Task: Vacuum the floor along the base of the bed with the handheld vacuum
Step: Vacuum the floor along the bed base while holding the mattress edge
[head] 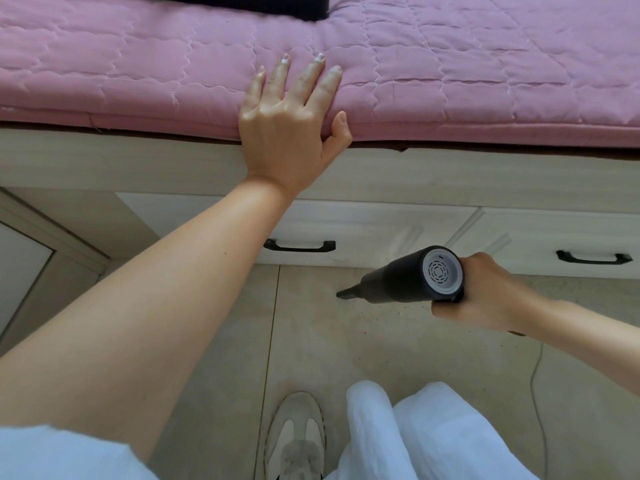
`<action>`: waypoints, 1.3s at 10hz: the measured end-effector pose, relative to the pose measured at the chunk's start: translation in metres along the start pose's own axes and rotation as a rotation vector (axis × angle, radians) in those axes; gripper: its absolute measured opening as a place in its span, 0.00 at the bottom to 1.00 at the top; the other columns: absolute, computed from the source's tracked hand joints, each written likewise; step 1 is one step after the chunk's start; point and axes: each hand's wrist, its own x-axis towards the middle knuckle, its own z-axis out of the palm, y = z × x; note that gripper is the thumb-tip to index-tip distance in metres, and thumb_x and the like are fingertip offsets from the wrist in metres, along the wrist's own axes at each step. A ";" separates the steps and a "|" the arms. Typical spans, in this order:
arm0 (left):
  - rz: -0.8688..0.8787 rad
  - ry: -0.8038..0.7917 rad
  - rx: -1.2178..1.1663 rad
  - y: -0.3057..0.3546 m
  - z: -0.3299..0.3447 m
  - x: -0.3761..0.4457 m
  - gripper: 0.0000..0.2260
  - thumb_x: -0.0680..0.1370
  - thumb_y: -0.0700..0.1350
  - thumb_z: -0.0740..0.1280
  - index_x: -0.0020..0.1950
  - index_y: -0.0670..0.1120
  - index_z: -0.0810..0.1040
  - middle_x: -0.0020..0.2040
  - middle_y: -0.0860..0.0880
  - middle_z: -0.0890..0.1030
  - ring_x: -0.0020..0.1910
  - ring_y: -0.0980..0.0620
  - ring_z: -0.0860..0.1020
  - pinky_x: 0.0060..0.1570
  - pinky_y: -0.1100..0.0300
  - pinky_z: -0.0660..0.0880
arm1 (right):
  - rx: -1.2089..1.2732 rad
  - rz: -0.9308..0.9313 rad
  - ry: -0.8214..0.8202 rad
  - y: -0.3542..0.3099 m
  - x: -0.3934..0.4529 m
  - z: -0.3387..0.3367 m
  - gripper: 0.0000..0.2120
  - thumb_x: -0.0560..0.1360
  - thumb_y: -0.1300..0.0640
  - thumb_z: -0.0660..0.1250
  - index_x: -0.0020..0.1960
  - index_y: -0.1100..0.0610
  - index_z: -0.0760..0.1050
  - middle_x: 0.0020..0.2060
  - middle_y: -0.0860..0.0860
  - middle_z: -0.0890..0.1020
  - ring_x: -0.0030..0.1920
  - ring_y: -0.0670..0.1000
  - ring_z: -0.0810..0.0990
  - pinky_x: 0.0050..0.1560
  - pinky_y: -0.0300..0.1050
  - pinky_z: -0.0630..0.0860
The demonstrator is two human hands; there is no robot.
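Note:
A black handheld vacuum (405, 278) with a white vented rear cap points left and down, its narrow nozzle tip touching or just above the beige tiled floor (346, 341) near the bed's drawer fronts. My right hand (485, 292) grips its handle from the right. My left hand (291, 112) lies flat with straight spread fingers on the edge of the pink quilted mattress (138, 71), thumb hooked over the side. Small dark specks dot the floor under and to the right of the vacuum.
Two pale wooden drawers with black handles (299, 245) (594, 258) form the bed base. A thin cord (536, 382) trails on the floor at the right. My shoe (294, 434) and white trouser legs (433, 434) stand at the bottom. A dark object (259, 5) lies on the bed.

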 end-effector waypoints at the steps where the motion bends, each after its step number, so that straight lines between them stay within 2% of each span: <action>1: 0.000 -0.003 0.000 0.000 0.000 0.000 0.21 0.77 0.53 0.58 0.66 0.50 0.79 0.65 0.49 0.78 0.65 0.40 0.75 0.65 0.43 0.71 | 0.003 0.006 0.016 0.000 0.003 0.001 0.11 0.59 0.51 0.68 0.32 0.38 0.67 0.24 0.40 0.75 0.26 0.41 0.73 0.21 0.34 0.63; 2: 0.005 0.008 0.002 -0.001 0.001 0.000 0.20 0.77 0.53 0.58 0.66 0.50 0.79 0.65 0.49 0.79 0.65 0.40 0.76 0.64 0.43 0.71 | -0.010 0.018 0.043 0.001 0.008 0.002 0.14 0.60 0.52 0.70 0.30 0.43 0.64 0.21 0.44 0.72 0.27 0.41 0.74 0.21 0.34 0.64; 3: 0.007 0.010 0.000 -0.001 0.001 0.000 0.20 0.77 0.53 0.58 0.66 0.50 0.79 0.65 0.49 0.79 0.65 0.41 0.76 0.64 0.43 0.71 | -0.030 0.019 0.042 0.001 0.011 0.003 0.15 0.60 0.52 0.71 0.30 0.43 0.63 0.21 0.43 0.72 0.24 0.42 0.73 0.23 0.34 0.61; 4: 0.010 0.009 0.006 -0.001 0.001 -0.001 0.20 0.77 0.53 0.58 0.66 0.50 0.79 0.65 0.49 0.79 0.65 0.41 0.76 0.64 0.43 0.71 | -0.019 0.021 0.036 0.002 0.009 0.001 0.13 0.59 0.52 0.70 0.29 0.42 0.65 0.20 0.42 0.71 0.26 0.41 0.73 0.24 0.36 0.61; 5: 0.011 0.005 0.015 -0.001 0.000 -0.001 0.20 0.77 0.53 0.58 0.66 0.50 0.79 0.65 0.50 0.79 0.65 0.41 0.76 0.64 0.43 0.71 | -0.011 0.017 0.009 0.001 0.006 -0.003 0.11 0.58 0.50 0.68 0.29 0.46 0.65 0.20 0.44 0.72 0.27 0.42 0.73 0.24 0.39 0.63; 6: 0.006 -0.026 0.006 0.000 -0.001 -0.001 0.21 0.78 0.54 0.57 0.67 0.50 0.78 0.66 0.50 0.78 0.66 0.41 0.75 0.65 0.44 0.70 | -0.004 -0.015 -0.026 0.000 0.000 -0.006 0.09 0.56 0.46 0.63 0.29 0.48 0.65 0.22 0.45 0.72 0.24 0.45 0.69 0.25 0.41 0.64; 8: -0.007 -0.046 -0.002 0.000 -0.002 -0.001 0.21 0.78 0.54 0.57 0.67 0.51 0.77 0.67 0.50 0.77 0.67 0.41 0.74 0.66 0.44 0.69 | -0.012 -0.095 -0.086 -0.001 -0.011 -0.009 0.09 0.56 0.47 0.63 0.31 0.50 0.65 0.23 0.46 0.69 0.25 0.46 0.65 0.25 0.37 0.61; 9: -0.004 -0.043 -0.005 0.000 -0.002 0.000 0.21 0.78 0.54 0.57 0.67 0.51 0.77 0.67 0.50 0.77 0.67 0.41 0.74 0.66 0.44 0.69 | -0.010 -0.120 -0.115 0.001 -0.012 -0.008 0.12 0.56 0.48 0.62 0.33 0.53 0.63 0.23 0.48 0.65 0.26 0.46 0.62 0.26 0.40 0.60; 11: 0.004 -0.021 0.003 -0.001 0.000 -0.001 0.21 0.78 0.54 0.57 0.67 0.51 0.77 0.66 0.50 0.78 0.66 0.41 0.75 0.66 0.44 0.70 | 0.000 -0.150 -0.137 0.001 -0.015 -0.006 0.09 0.56 0.48 0.62 0.31 0.49 0.62 0.23 0.47 0.64 0.26 0.46 0.61 0.26 0.39 0.58; 13: -0.001 -0.028 0.000 -0.001 0.000 -0.001 0.21 0.77 0.53 0.57 0.68 0.51 0.76 0.66 0.50 0.77 0.66 0.41 0.75 0.66 0.44 0.69 | 0.048 -0.127 -0.180 0.002 -0.014 -0.005 0.10 0.56 0.49 0.62 0.31 0.51 0.62 0.22 0.46 0.63 0.25 0.45 0.60 0.26 0.43 0.59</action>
